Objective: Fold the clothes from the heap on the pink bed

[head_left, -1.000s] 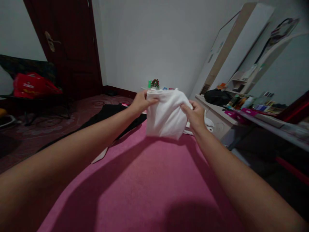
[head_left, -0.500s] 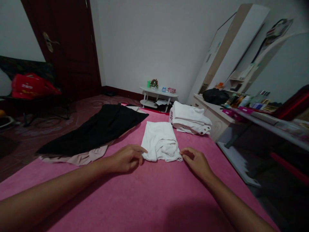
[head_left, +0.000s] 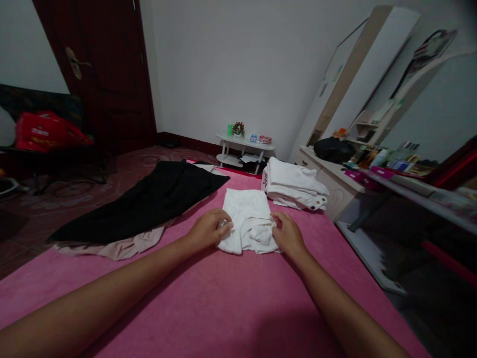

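Observation:
A folded white garment (head_left: 248, 216) lies on the pink bed cover (head_left: 223, 308) in front of me. My left hand (head_left: 208, 229) is closed on its near left edge, fingers curled into the cloth. My right hand (head_left: 286, 234) pinches its near right edge. The part of the garment nearest me is bunched between the two hands.
A stack of folded white clothes (head_left: 294, 189) sits behind it, to the right. A black garment (head_left: 156, 196) over a beige one (head_left: 122, 246) is spread at the left. Beyond are a small white table (head_left: 244, 146), a dresser (head_left: 335, 184) and a dark door (head_left: 104, 74).
The white garment, held up in the air a second ago, now lies on the bed. Both hands have slid forward from its near corners and taken hold of its side edges.

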Tool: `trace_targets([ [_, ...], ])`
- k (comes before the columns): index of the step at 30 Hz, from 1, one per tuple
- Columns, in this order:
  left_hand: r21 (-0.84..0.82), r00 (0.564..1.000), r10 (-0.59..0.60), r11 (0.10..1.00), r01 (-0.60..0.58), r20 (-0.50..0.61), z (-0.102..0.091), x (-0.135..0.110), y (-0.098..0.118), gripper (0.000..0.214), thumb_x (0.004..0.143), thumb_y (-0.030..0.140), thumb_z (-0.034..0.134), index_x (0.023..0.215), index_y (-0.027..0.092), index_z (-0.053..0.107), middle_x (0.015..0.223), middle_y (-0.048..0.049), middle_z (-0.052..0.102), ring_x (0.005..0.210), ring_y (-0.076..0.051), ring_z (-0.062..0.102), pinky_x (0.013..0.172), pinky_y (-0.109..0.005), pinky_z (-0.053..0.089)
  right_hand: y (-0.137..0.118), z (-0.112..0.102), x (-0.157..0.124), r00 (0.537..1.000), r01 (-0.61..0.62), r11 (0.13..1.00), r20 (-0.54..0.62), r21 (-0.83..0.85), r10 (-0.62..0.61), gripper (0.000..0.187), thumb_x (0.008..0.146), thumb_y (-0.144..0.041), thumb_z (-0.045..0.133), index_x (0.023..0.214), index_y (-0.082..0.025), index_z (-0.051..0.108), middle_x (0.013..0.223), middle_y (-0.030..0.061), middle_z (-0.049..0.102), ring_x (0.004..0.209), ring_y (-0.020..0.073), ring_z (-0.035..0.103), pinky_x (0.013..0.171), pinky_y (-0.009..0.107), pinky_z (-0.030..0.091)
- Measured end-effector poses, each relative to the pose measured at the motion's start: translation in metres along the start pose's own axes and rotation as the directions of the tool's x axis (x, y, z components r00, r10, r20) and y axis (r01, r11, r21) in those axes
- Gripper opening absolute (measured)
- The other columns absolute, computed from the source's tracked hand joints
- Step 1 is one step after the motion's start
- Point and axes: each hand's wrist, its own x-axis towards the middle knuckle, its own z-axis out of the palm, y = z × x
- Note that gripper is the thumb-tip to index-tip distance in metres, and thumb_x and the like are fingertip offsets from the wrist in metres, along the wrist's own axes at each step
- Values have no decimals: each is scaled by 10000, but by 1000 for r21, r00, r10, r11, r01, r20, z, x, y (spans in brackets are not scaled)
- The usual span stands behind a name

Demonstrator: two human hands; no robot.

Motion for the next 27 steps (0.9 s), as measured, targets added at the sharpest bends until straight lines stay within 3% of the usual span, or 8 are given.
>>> trace_targets([
  [3, -7, 998, 52, 999, -52, 32, -4, -4, 6, 259, 851, 398, 571, 967, 194, 682, 995, -85, 661, 942, -229, 585, 863, -331, 417, 4, -6, -6, 999, 12, 1000, 48, 25, -13, 456, 611, -32, 439, 999, -186, 623, 992, 63, 616, 897, 188, 583, 807, 310, 465],
  [5, 8, 986, 136, 991, -137, 100, -7, -10, 13, 346, 803, 464, 631, 1025, 202, 676, 1042, -91, 655, 987, -245, 573, 894, -343, 405, -3, -13, -15, 997, 22, 1000, 72, 19, -23, 378, 620, -45, 454, 921, -197, 625, 933, 53, 612, 848, 187, 579, 751, 292, 458],
  [8, 49, 964, 201, 976, -212, 176, -6, -16, 19, 515, 721, 561, 686, 1089, 202, 662, 1081, -106, 647, 1026, -275, 553, 918, -362, 388, -20, -18, -30, 996, -12, 999, 88, -50, 16, 138, 707, -188, 565, 833, -222, 609, 843, 28, 602, 749, 181, 562, 659, 282, 425],
  [12, 82, 967, 168, 979, -187, 191, 2, -15, 14, 482, 784, 564, 614, 1098, 200, 659, 1031, -111, 654, 1002, -276, 553, 892, -365, 397, -35, -12, -40, 992, -7, 987, 126, -162, 27, 228, 715, -389, 672, 885, -249, 615, 904, 15, 606, 783, 185, 570, 630, 268, 381],
  [17, 102, 974, 148, 981, -168, 174, 7, -15, 7, 391, 803, 498, 618, 1072, 219, 666, 1039, -101, 646, 1018, -268, 546, 881, -352, 408, -31, -4, -35, 979, 135, 981, 169, -138, -111, 83, 805, -206, 540, 835, -230, 613, 897, 20, 590, 800, 164, 565, 670, 255, 380],
  [21, 62, 983, 131, 988, -140, 130, 6, -17, 8, 347, 828, 484, 600, 1029, 211, 676, 1016, -92, 658, 989, -246, 566, 859, -329, 417, -30, -20, -37, 950, 265, 963, 184, -56, -251, 96, 806, -131, 489, 789, -203, 550, 799, 20, 556, 751, 153, 532, 681, 251, 378],
  [27, 47, 998, 46, 998, -48, 51, 5, -13, 8, 407, 794, 529, 627, 1025, 197, 666, 995, -70, 658, 933, -226, 585, 825, -321, 435, -40, -44, -52, 845, 456, 868, 404, -196, -352, 161, 730, -60, 500, 782, -198, 563, 837, 32, 581, 809, 174, 510, 689, 271, 346],
])
